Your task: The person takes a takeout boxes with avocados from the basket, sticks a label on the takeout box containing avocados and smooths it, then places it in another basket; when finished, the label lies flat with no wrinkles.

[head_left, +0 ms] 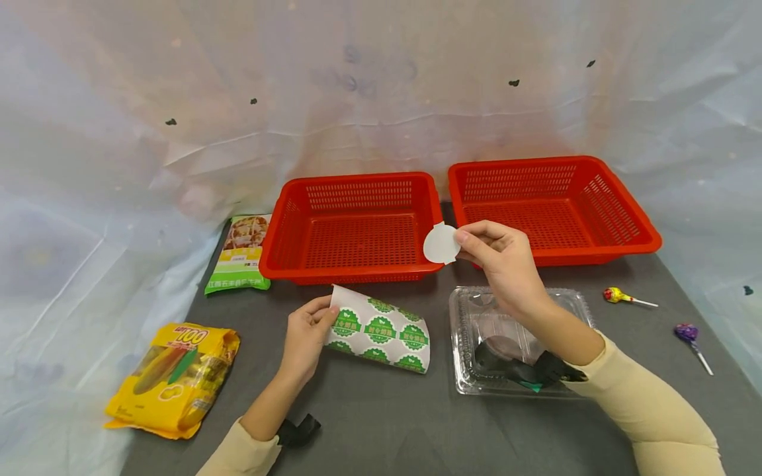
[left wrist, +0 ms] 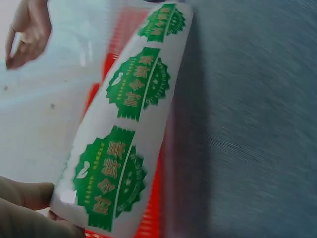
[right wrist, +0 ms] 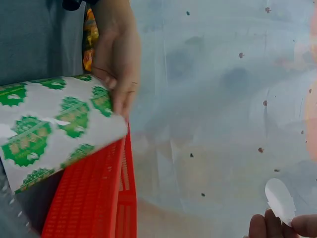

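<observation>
My left hand (head_left: 307, 336) pinches one edge of a curling sheet of green and white stickers (head_left: 378, 332), held above the grey table. In the left wrist view, thumb and fingers grip the end of the sticker sheet (left wrist: 121, 124). Between thumb and fingertips my right hand (head_left: 503, 261) holds up a single round sticker (head_left: 441, 244), its plain white side toward the head camera. The right wrist view shows that sticker (right wrist: 280, 198) edge-tilted at the lower right. Below the right forearm lies a clear plastic clamshell box (head_left: 470, 330) with something dark and round inside, partly hidden by the arm.
Two red plastic baskets stand behind the hands, a left basket (head_left: 357, 272) and a right basket (head_left: 595, 254). A green and yellow food packet (head_left: 241, 254) and a yellow snack bag (head_left: 175, 380) lie left. At right are a yellow lollipop (head_left: 619, 295) and a purple lollipop (head_left: 687, 334).
</observation>
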The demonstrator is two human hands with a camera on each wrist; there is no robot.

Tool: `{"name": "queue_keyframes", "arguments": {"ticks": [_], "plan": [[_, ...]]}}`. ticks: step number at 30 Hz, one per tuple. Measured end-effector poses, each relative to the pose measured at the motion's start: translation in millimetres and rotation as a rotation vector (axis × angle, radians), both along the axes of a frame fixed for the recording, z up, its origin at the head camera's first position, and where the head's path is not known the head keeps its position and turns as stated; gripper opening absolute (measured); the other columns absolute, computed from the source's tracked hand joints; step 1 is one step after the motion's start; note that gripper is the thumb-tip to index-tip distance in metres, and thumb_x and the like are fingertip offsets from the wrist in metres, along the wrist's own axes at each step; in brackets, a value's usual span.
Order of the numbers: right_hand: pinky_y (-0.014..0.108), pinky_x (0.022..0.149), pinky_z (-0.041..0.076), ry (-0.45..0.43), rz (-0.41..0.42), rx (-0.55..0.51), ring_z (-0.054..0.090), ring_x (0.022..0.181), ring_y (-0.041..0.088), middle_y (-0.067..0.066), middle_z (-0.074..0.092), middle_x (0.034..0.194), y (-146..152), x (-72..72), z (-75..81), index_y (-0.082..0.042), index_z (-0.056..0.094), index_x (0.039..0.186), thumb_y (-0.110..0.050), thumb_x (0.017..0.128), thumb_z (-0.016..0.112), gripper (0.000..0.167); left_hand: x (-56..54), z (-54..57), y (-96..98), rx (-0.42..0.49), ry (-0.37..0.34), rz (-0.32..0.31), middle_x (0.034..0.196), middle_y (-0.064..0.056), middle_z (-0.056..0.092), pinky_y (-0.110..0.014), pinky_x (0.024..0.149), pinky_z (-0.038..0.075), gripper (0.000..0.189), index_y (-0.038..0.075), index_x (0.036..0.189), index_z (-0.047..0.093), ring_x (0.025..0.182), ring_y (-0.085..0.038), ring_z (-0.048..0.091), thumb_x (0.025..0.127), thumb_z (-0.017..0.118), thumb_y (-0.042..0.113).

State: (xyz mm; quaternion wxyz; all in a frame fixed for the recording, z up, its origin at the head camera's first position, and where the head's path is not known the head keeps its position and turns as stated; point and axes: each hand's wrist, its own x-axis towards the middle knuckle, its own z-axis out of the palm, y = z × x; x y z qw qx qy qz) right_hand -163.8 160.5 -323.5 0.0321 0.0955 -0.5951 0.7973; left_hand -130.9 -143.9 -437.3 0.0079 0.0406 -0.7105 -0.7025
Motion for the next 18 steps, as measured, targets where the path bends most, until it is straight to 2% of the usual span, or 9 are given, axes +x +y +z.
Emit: {"name": "queue_keyframes", "arguments": {"ticks": [3,6,9,11,14,16,18], "plan": [[0.025,0.079,0.057,-0.006,-0.02,0.018,0.068,0.079,0.013,0.002,0.073,0.085,6.7,1.3,-2.3,-0.011,0.076,0.088,0.004,0.094,0.064,0.02,-4.4,-13.1,-5.0,-0.065,-0.031,0.003,0.077,-0.012,0.067,-0.018,0.046,0.039,0.037,-0.002,0.133,0.057,0.048,-0.006,0.046,0.097,0.062,0.0],[0.024,0.078,0.057,-0.009,-0.044,0.047,0.066,0.078,0.012,0.001,0.072,0.084,12.3,3.3,-4.2,-0.011,0.076,0.088,0.002,0.094,0.066,0.018,-10.0,-25.1,-8.5,-0.139,-0.021,0.016,0.073,-0.01,0.063,-0.02,0.042,0.029,0.049,0.003,0.142,0.047,0.043,-0.006,0.031,0.096,0.062,-0.002],[0.024,0.078,0.057,-0.004,-0.067,0.069,0.065,0.077,0.013,0.001,0.072,0.083,16.9,5.7,-6.2,-0.01,0.075,0.088,0.001,0.093,0.067,0.014,-15.2,-35.8,-11.8,-0.234,0.013,0.003,0.083,-0.014,0.068,-0.022,0.045,0.036,0.051,0.002,0.141,0.044,0.046,-0.008,0.043,0.094,0.063,-0.003],[0.024,0.078,0.056,0.0,-0.077,0.08,0.065,0.076,0.013,0.001,0.071,0.082,20.3,7.1,-7.5,-0.009,0.075,0.089,0.0,0.093,0.068,0.013,-18.3,-40.2,-13.4,-0.37,0.065,-0.016,0.089,-0.015,0.069,-0.024,0.048,0.042,0.043,0.001,0.132,0.051,0.051,-0.011,0.052,0.092,0.067,-0.001],[0.024,0.079,0.056,0.005,-0.082,0.074,0.066,0.076,0.013,0.002,0.072,0.082,24.6,8.7,-9.8,-0.007,0.075,0.09,0.0,0.093,0.068,0.011,-21.6,-40.8,-13.2,-0.691,0.165,-0.039,0.094,-0.009,0.067,-0.03,0.053,0.046,0.03,0.005,0.116,0.063,0.064,-0.014,0.058,0.089,0.075,0.011],[0.024,0.079,0.056,0.005,-0.086,0.068,0.066,0.077,0.013,0.002,0.072,0.082,26.9,9.9,-11.5,-0.006,0.075,0.09,0.001,0.093,0.067,0.011,-22.7,-35.2,-9.0,-0.862,0.234,-0.036,0.095,-0.006,0.064,-0.034,0.054,0.046,0.024,0.009,0.107,0.068,0.071,-0.016,0.058,0.087,0.078,0.017],[0.024,0.079,0.056,0.002,-0.09,0.072,0.066,0.076,0.013,0.002,0.072,0.082,28.8,11.2,-13.3,-0.006,0.075,0.089,0.001,0.093,0.067,0.011,-22.5,-25.7,-1.0,-0.942,0.3,-0.041,0.094,-0.005,0.062,-0.036,0.054,0.044,0.022,0.012,0.104,0.07,0.074,-0.017,0.056,0.086,0.08,0.021]]}}
